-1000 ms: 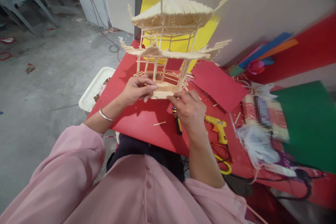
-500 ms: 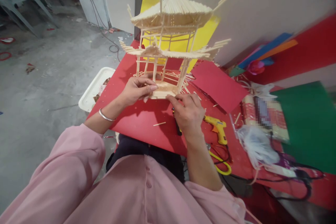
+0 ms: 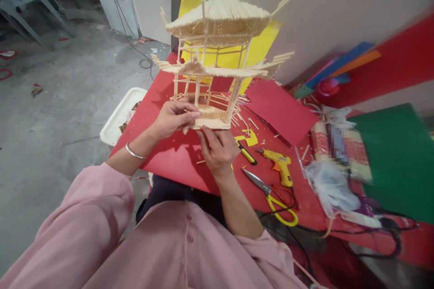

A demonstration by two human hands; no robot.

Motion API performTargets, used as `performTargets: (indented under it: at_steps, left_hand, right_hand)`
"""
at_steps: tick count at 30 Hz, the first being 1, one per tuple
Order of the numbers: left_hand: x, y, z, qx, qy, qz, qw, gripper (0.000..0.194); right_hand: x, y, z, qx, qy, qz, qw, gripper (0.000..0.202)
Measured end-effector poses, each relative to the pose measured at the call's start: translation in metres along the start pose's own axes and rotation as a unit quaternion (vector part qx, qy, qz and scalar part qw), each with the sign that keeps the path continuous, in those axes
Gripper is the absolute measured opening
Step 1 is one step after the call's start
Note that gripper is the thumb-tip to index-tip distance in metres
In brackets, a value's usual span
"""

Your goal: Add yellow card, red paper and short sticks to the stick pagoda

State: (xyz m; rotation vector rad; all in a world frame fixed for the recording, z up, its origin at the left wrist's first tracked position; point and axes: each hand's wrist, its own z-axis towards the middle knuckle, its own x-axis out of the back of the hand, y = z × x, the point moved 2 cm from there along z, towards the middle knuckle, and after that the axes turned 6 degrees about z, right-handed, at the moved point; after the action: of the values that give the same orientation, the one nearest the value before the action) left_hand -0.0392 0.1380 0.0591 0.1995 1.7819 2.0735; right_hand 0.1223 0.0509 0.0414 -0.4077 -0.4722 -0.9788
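Observation:
A two-tiered pagoda model built of thin pale sticks stands upright over the red table. My left hand is closed on the left front corner of its base, thumb on the near side and fingers partly hidden behind a post. Just below the front edge of the base is my right hand, its fingers bent and drawn together at that edge. Whether a small piece is between these fingertips cannot be made out.
Right of my hands lie a utility knife, scissors with yellow handles and a yellow glue gun. Red card, green card and a plastic bag are farther right. A white tray sits left, below table height.
My right hand has slid left along the front edge of the base, uncovering the utility knife and scissors. My left hand keeps its grip on the corner. The view has shifted slightly.

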Motion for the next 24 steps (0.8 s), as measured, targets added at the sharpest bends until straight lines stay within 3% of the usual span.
performTargets:
  at_steps: [8, 17, 24]
  left_hand:
    - [0.000, 0.001, -0.001, 0.007, -0.002, 0.007, 1.000, 0.041]
    - [0.000, 0.001, -0.005, 0.008, -0.014, 0.017, 1.000, 0.040]
    - [0.001, 0.001, -0.006, 0.004, -0.012, 0.008, 1.000, 0.037]
  right_hand:
    - [0.002, 0.010, -0.009, 0.008, 0.073, -0.008, 0.997, 0.023]
    - [0.003, 0.032, -0.001, 0.030, 0.025, 0.003, 0.999, 0.024]
    - [0.004, 0.036, 0.001, 0.045, 0.015, 0.021, 0.999, 0.025]
